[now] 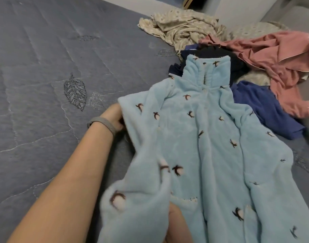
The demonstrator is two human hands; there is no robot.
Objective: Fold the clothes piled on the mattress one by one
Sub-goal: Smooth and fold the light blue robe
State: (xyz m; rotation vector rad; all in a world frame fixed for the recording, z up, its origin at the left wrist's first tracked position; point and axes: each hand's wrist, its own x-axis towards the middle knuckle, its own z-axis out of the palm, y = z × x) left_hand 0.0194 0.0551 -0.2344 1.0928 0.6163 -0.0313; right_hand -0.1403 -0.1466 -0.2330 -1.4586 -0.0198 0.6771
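A light blue fleece jacket (211, 146) with small brown-and-white flower marks lies front up on the grey mattress (44, 85), its collar pointing away from me. My left hand (115, 116), a mesh band on its wrist, grips the jacket's left shoulder edge, with the fingers tucked behind the fabric. My right hand (176, 223) is low in view, mostly covered by the jacket's left sleeve (138, 204). It holds that sleeve lifted off the mattress. The pile of clothes lies beyond the collar.
The pile holds a cream flowered garment (181, 28), a pink garment (273, 64), a dark navy piece (220, 53) and a blue one (260, 106). The mattress spreads wide to the left. A pale wall and floor edge show at the top right.
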